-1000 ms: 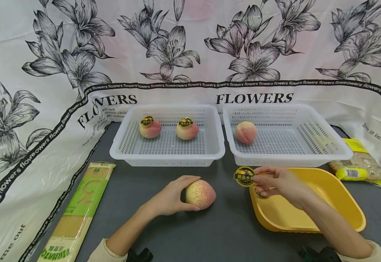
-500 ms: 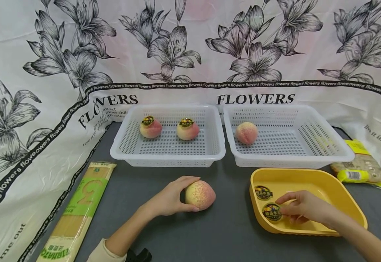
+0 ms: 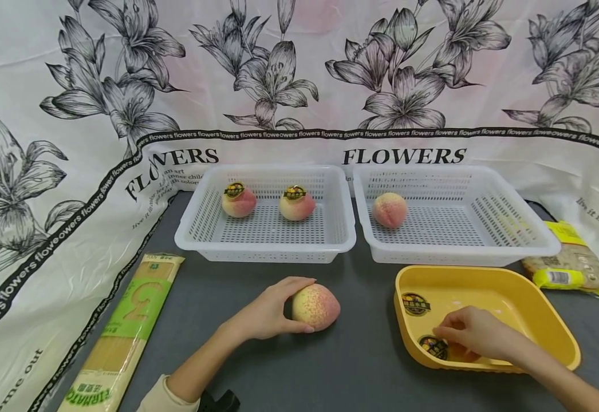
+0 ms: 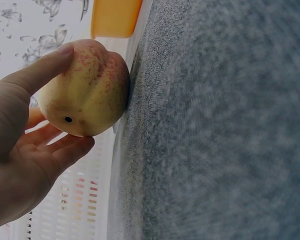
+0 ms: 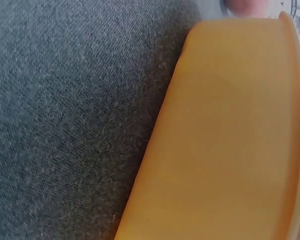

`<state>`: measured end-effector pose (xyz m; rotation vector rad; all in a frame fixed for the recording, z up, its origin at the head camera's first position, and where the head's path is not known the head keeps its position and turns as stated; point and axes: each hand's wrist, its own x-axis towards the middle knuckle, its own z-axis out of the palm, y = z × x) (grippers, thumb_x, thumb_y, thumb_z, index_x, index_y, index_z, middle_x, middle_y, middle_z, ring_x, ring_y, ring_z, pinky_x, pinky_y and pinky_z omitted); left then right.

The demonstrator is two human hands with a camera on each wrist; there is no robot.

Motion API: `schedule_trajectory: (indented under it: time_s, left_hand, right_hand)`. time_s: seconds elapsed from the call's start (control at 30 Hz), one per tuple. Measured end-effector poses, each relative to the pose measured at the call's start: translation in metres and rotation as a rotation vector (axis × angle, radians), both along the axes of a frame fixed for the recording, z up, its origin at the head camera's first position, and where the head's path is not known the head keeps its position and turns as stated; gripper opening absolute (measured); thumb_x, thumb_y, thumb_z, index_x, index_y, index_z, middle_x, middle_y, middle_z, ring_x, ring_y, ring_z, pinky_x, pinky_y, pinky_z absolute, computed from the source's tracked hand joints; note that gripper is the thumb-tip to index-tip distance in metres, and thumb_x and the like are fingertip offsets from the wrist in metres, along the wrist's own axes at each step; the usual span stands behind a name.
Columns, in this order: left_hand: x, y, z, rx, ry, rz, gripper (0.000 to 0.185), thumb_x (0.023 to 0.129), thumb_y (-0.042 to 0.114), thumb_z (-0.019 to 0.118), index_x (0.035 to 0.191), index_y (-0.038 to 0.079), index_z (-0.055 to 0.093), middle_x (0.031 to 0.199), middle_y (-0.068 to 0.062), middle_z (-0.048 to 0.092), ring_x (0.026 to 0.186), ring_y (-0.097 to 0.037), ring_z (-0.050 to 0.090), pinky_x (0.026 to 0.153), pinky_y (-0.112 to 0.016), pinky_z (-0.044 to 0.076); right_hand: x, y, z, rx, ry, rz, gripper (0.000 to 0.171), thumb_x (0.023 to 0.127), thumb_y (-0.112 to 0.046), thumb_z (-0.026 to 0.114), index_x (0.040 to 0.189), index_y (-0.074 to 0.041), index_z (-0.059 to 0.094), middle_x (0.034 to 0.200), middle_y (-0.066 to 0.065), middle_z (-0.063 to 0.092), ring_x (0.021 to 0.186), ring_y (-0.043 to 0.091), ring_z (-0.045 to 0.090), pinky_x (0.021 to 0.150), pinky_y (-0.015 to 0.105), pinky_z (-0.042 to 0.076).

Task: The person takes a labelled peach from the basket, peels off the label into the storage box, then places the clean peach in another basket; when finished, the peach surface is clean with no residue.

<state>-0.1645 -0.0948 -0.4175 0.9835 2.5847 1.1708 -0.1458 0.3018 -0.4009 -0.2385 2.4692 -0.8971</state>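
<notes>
On the grey tabletop my left hand [image 3: 271,312] grips a yellow-pink peach [image 3: 316,308], thumb on one side and fingers on the other. The left wrist view shows the peach [image 4: 87,90] up close, with a small dark spot on its skin. My right hand [image 3: 480,335] reaches down into a yellow tray [image 3: 516,280], its fingertips pinching a round black-and-gold sticker [image 3: 432,347] low by the tray's near left corner. Another such sticker [image 3: 416,304] lies by the left wall. In the right wrist view the tray's outer wall [image 5: 225,130] hides the fingers.
Behind stand two white perforated baskets. The left basket [image 3: 265,247] holds two stickered peaches [image 3: 297,207]; the right basket [image 3: 464,252] holds one plain peach [image 3: 389,210]. A noodle pack [image 3: 124,332] lies at left, a yellow-labelled bag [image 3: 572,263] at right.
My right hand has moved from above the tray's left edge down into it with the sticker, uncovering the other sticker there. My left hand and its peach have stayed put.
</notes>
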Motion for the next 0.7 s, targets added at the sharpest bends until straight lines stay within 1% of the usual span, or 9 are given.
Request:
schedule_trajectory:
  time_s: [0.03, 0.13, 0.23, 0.27, 0.3, 0.43, 0.5, 0.6, 0.7]
  left_hand:
    - [0.000, 0.000, 0.000, -0.001, 0.000, 0.002, 0.080, 0.076, 0.029, 0.083, 0.141, 0.005, 0.044, 0.138, -0.007, 0.045, 0.124, -0.020, 0.044, 0.099, -0.041, 0.041]
    - [0.000, 0.000, 0.000, -0.004, 0.002, 0.003, 0.080, 0.076, 0.029, 0.083, 0.141, 0.004, 0.044, 0.138, -0.007, 0.045, 0.125, -0.020, 0.044, 0.099, -0.041, 0.041]
    - [0.000, 0.000, 0.001, -0.005, 0.001, 0.003, 0.080, 0.075, 0.029, 0.083, 0.141, 0.005, 0.044, 0.138, -0.007, 0.045, 0.125, -0.020, 0.044, 0.099, -0.042, 0.041]
    - [0.000, -0.001, 0.001, -0.004, -0.001, 0.002, 0.080, 0.075, 0.029, 0.083, 0.141, 0.004, 0.044, 0.138, -0.007, 0.045, 0.125, -0.020, 0.044, 0.099, -0.042, 0.041]
    - [0.000, -0.001, 0.001, -0.002, -0.001, 0.002, 0.080, 0.075, 0.029, 0.083, 0.141, 0.004, 0.044, 0.138, -0.007, 0.045, 0.125, -0.020, 0.044, 0.099, -0.042, 0.041]
    - [-0.001, -0.001, 0.000, 0.003, 0.002, 0.001, 0.080, 0.075, 0.029, 0.083, 0.140, 0.004, 0.044, 0.137, -0.006, 0.046, 0.123, -0.019, 0.045, 0.099, -0.041, 0.042]
    - [-0.001, -0.001, 0.000, 0.004, 0.004, 0.000, 0.080, 0.076, 0.029, 0.083, 0.141, 0.004, 0.044, 0.137, -0.006, 0.046, 0.123, -0.019, 0.045, 0.099, -0.041, 0.042]
    - [-0.001, -0.001, -0.001, 0.003, 0.004, -0.003, 0.080, 0.076, 0.030, 0.082, 0.141, 0.004, 0.043, 0.138, -0.006, 0.045, 0.123, -0.019, 0.045, 0.099, -0.041, 0.041]
    - [-0.001, -0.001, 0.000, -0.001, 0.002, -0.001, 0.081, 0.076, 0.029, 0.082, 0.142, 0.004, 0.042, 0.138, -0.007, 0.045, 0.124, -0.019, 0.044, 0.099, -0.041, 0.041]
  right_hand:
    - [0.000, 0.000, 0.001, 0.010, 0.006, 0.002, 0.023, 0.091, -0.029, 0.065, 0.084, -0.008, 0.067, 0.062, 0.001, 0.053, 0.055, 0.018, 0.054, 0.047, 0.031, 0.051]
    - [-0.001, 0.002, 0.003, 0.041, 0.069, 0.035, 0.022, 0.092, -0.029, 0.064, 0.089, -0.007, 0.068, 0.066, 0.000, 0.055, 0.055, 0.017, 0.053, 0.047, 0.029, 0.049]
    - [-0.005, 0.002, 0.006, 0.020, 0.125, 0.025, 0.023, 0.093, -0.027, 0.062, 0.098, -0.004, 0.068, 0.072, 0.002, 0.057, 0.058, 0.017, 0.053, 0.049, 0.028, 0.049]
    - [-0.008, 0.001, 0.008, -0.006, 0.138, 0.010, 0.025, 0.094, -0.027, 0.061, 0.100, -0.003, 0.067, 0.074, 0.003, 0.058, 0.060, 0.017, 0.054, 0.051, 0.028, 0.049]
    - [-0.011, -0.001, 0.010, -0.043, 0.132, -0.018, 0.028, 0.095, -0.027, 0.060, 0.103, -0.001, 0.066, 0.077, 0.004, 0.059, 0.065, 0.018, 0.055, 0.054, 0.028, 0.051]
    - [-0.022, -0.014, 0.021, -0.247, 0.084, -0.086, 0.040, 0.098, -0.029, 0.056, 0.117, 0.006, 0.057, 0.090, 0.013, 0.061, 0.081, 0.023, 0.059, 0.068, 0.031, 0.054]
    - [-0.027, -0.025, 0.026, -0.333, 0.059, -0.070, 0.043, 0.098, -0.029, 0.055, 0.122, 0.007, 0.054, 0.098, 0.017, 0.062, 0.088, 0.025, 0.060, 0.075, 0.032, 0.054]
    - [-0.033, -0.045, 0.032, -0.427, 0.031, -0.001, 0.043, 0.097, -0.025, 0.057, 0.125, 0.007, 0.051, 0.108, 0.021, 0.060, 0.095, 0.030, 0.060, 0.081, 0.035, 0.054]
    - [-0.038, -0.070, 0.037, -0.460, 0.022, 0.094, 0.046, 0.095, -0.024, 0.061, 0.128, 0.006, 0.049, 0.113, 0.021, 0.057, 0.098, 0.035, 0.059, 0.083, 0.036, 0.053]
